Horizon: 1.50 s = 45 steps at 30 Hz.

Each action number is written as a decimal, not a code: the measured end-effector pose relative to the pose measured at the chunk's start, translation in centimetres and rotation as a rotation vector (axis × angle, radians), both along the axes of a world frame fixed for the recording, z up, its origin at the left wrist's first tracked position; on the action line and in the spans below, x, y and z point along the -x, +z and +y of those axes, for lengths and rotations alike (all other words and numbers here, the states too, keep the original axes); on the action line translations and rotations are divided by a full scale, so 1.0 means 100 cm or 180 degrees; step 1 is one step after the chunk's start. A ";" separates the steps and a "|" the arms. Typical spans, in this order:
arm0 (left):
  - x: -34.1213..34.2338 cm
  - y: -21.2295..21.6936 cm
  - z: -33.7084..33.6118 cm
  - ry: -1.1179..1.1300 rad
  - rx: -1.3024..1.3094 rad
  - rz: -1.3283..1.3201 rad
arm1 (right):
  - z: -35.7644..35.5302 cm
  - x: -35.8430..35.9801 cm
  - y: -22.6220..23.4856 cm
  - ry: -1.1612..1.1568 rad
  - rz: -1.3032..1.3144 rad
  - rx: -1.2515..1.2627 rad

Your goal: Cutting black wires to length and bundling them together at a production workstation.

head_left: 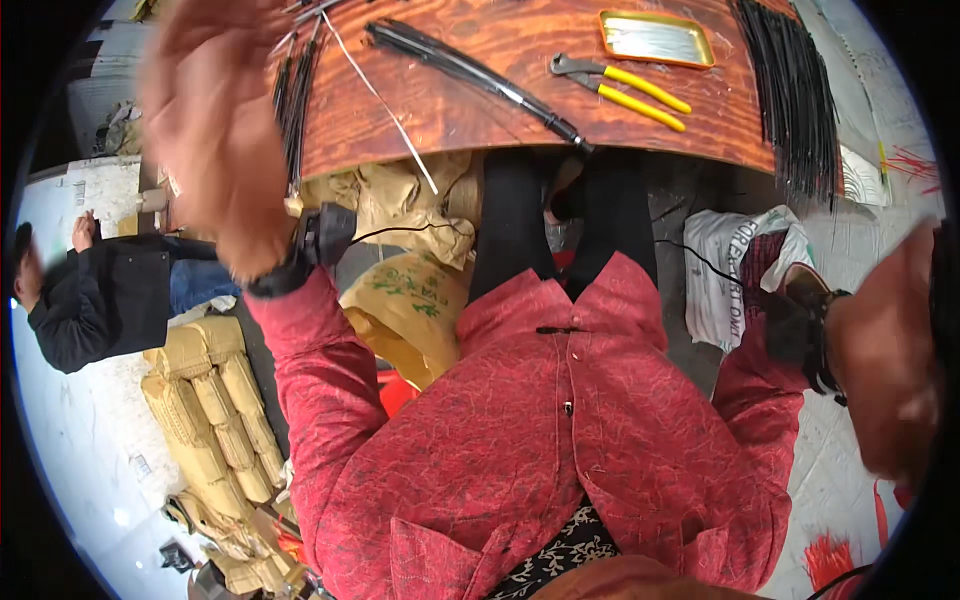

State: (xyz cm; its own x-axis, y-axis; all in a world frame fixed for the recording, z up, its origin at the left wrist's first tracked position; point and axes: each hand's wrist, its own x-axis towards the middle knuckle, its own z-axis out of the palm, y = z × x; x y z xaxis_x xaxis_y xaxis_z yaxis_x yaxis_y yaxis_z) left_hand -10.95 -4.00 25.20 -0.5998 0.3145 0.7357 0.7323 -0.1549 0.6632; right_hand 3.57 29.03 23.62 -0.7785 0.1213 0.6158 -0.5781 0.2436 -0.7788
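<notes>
My left hand (215,140) is raised at the left end of the wooden table, smeared by motion, so its fingers cannot be read. Near it, thin black strips (294,110) hang over the edge, and a thin pale strip (375,95) slants across the tabletop. My right hand (885,350) is lifted far to the right, away from the table, also blurred and partly cut off by the dark rim. A dark bundle of long thin rods (470,72) lies mid-table. Beside it rest yellow-handled nippers (620,90) and a shallow gold-rimmed tin (657,40).
The reddish wooden table (400,140) has its edge before me. A thick bundle of black strips (790,95) overhangs its right end. Below are a yellow sack (410,300) and a white bag (710,270). Stacked sacks (215,400) and another person (110,290) are at left.
</notes>
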 end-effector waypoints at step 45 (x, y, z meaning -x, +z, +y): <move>-0.053 -0.002 0.050 -0.0159 0.1098 0.1012 | 0.008 -0.003 -0.027 0.0175 -0.0471 0.0136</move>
